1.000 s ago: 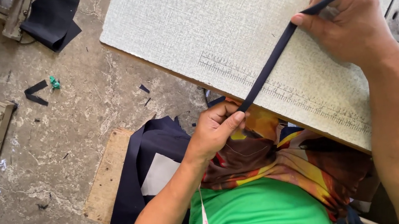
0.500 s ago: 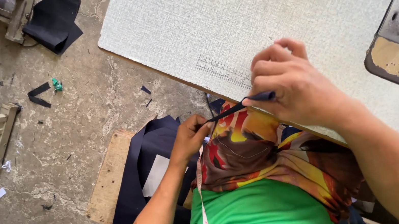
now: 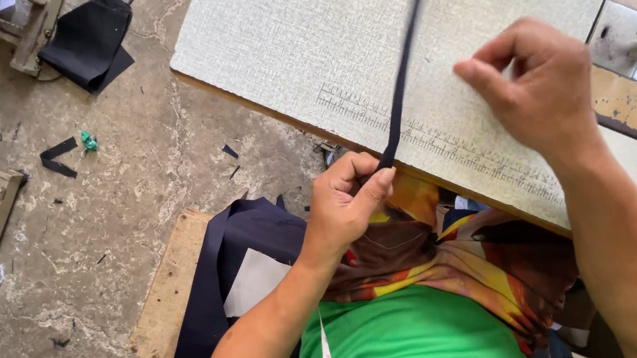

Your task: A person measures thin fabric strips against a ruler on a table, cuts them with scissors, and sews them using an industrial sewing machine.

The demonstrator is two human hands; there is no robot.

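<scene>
Left grip (image 3: pixel 350 199) pinches strap (image 3: pixel 402 78) (right apparently empty).

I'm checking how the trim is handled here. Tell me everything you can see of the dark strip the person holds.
The dark strip is a narrow, flat band, navy or black, that looks like woven or folded cloth. Its lower end is pinched in the left hand at the table's near edge. From there it runs taut and nearly straight, up and slightly right over the tabletop, and leaves the picture at the top. The right hand hovers beside it without touching.
</scene>
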